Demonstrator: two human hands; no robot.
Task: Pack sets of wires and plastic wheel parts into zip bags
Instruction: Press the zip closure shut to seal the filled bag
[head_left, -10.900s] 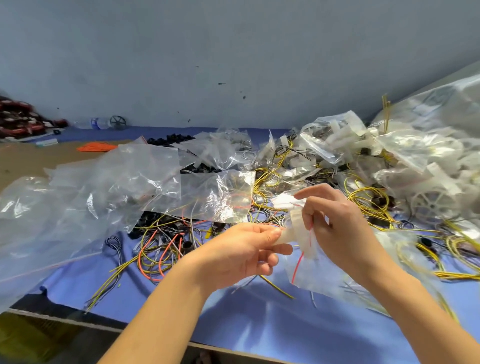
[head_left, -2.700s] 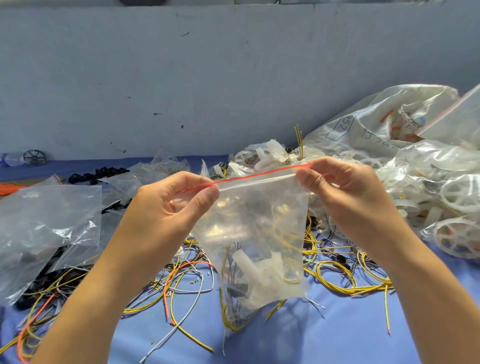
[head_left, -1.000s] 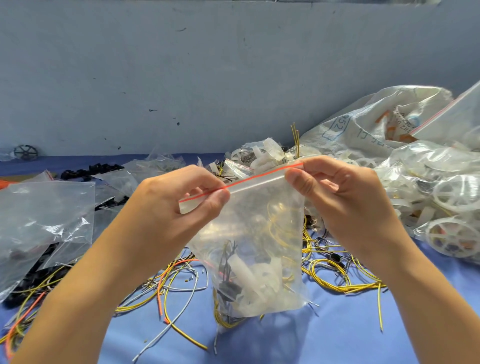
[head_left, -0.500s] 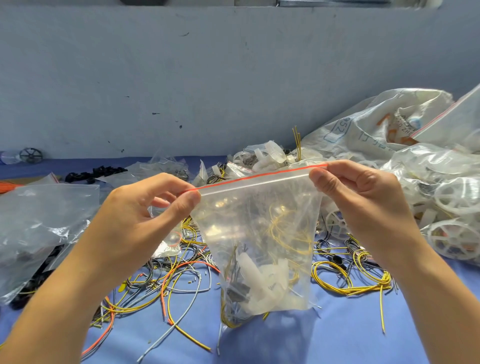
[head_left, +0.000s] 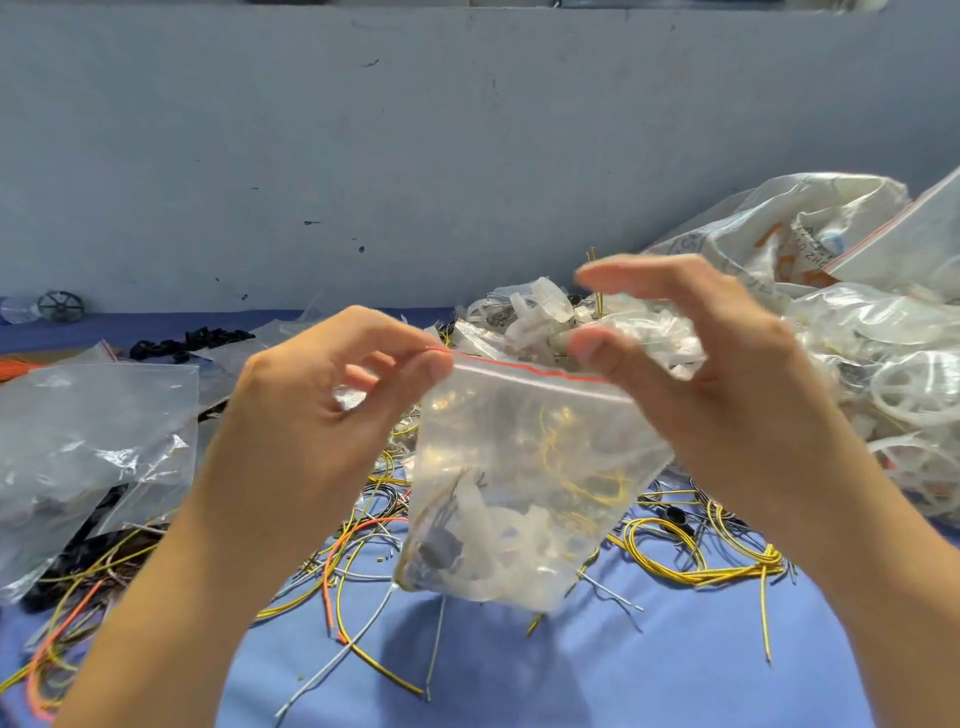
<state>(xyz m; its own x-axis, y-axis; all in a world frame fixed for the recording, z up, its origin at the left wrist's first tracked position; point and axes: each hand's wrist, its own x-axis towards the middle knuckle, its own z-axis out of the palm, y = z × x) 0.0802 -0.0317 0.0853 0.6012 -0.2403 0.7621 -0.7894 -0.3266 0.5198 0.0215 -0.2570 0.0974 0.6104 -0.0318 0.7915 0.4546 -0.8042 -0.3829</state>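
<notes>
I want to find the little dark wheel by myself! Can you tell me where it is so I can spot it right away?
Look along the grey-blue wall to the far left, where it meets the blue cloth-covered table. The small dark spoked plastic wheel stands there on its edge, beside something clear and blurry. Every other wheel is white and heaped in the pile of white plastic wheels on the right; this one is dark and alone.

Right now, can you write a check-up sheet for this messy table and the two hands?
Surface: blue cloth, mostly covered.
Job's things: filled zip bag held up, wires and white parts inside.
Clutter: empty bags at left; white wheels piled at right.
Grippers: left hand pinches the bag's red-striped top; right hand open, blurred.
Cables: loose wires, yellow, orange and grey, scattered.
Surroundings: grey wall behind.
</notes>
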